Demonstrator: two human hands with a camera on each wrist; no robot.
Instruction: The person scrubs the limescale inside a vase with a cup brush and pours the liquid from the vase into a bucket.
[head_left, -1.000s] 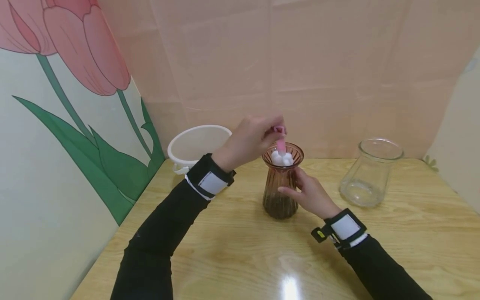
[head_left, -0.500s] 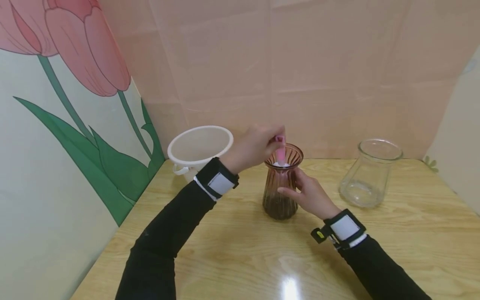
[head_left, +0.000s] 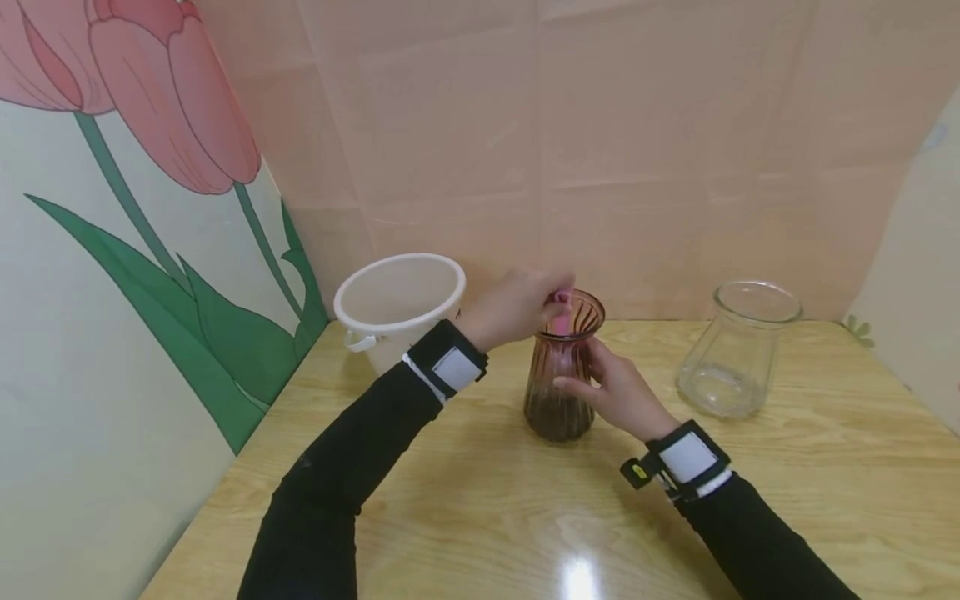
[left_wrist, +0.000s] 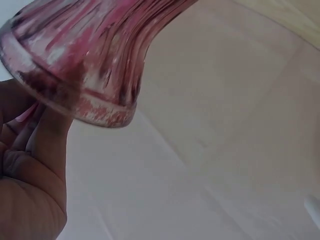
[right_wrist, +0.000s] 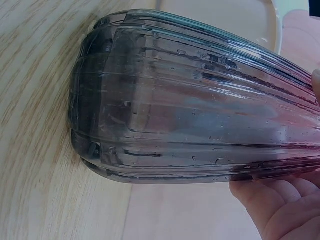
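A brown ribbed glass vase [head_left: 555, 400] stands upright on the wooden table [head_left: 480, 500]. My left hand [head_left: 517, 304] hovers at the vase's mouth and pinches a pink handle [head_left: 561, 298] that reaches down inside; its lower end is hidden in the glass. The left wrist view shows the vase rim [left_wrist: 85, 65] close above my left hand [left_wrist: 30, 170], with a sliver of the pink handle [left_wrist: 25, 116] between the fingers. My right hand [head_left: 611, 387] grips the vase at its neck and side. The right wrist view has the vase body [right_wrist: 190, 105] filling the frame, my right hand [right_wrist: 280, 205] under it.
A white plastic bucket [head_left: 397, 292] stands at the back left by the wall. A clear glass jar [head_left: 738, 346] stands at the back right. Walls close the table on the left and at the back.
My left hand has gone down to the vase's mouth, pushing the pink handle in. The white tuft that stood at the rim has sunk out of sight. The right hand has stayed put.
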